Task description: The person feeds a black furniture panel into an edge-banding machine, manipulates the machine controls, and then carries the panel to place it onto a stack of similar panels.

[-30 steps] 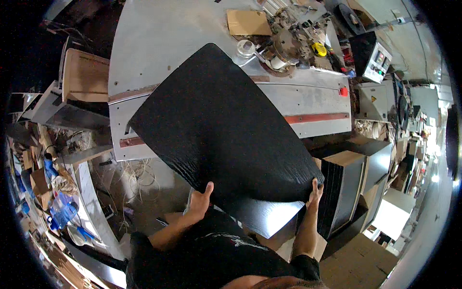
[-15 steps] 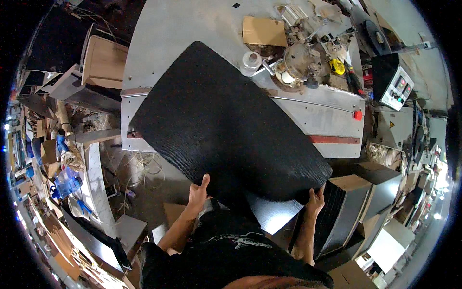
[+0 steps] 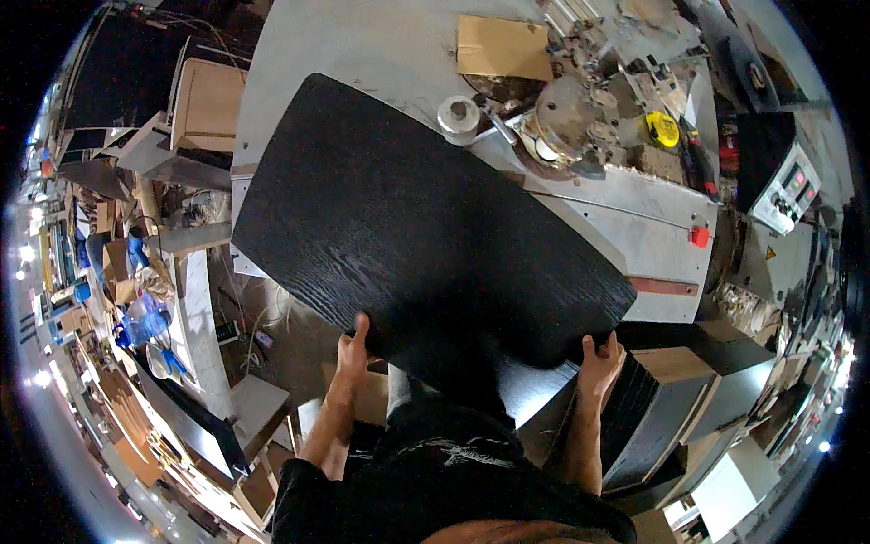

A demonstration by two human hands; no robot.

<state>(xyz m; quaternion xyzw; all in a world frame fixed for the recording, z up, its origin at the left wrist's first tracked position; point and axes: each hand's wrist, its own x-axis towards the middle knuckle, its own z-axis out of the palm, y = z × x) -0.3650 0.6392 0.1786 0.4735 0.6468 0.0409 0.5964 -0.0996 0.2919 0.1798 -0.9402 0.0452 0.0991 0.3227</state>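
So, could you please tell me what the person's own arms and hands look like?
The left hand and right hand are both bare, with no gloves covering the fingers. The forearms are uncovered below the short black sleeves of a black top with a pale print. No watch or bracelet shows.

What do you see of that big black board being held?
The large black rectangular board has a rounded far corner and faintly shiny, wood-like grain. It extends diagonally over the grey metal table, gripped along its near side by the bare left hand and bare right hand. Contact with the table is unclear.
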